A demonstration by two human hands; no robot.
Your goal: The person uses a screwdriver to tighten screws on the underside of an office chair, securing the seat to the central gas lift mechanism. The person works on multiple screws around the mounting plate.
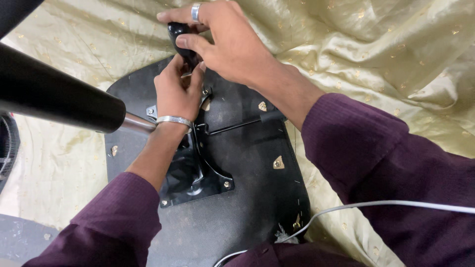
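Observation:
An upturned black chair seat [247, 198] lies on a pale gold cloth [376, 44]. A glossy black metal mounting plate [190, 180] is screwed to its underside, with a thin lever rod [232, 126] running to the right. My right hand [222, 37], with a ring on one finger, grips a black tool handle [179, 42] above the plate's far end. My left hand [178, 91], with a silver bracelet at the wrist, pinches the lower part of the same tool close to a screw. Both sleeves are dark purple.
A thick black cylinder with a chrome rod [59, 96] sticks out from the plate toward the left. A white cable [386, 203] crosses my right sleeve and the seat's near edge. Part of a dark wheel or base [6, 148] shows at the left edge.

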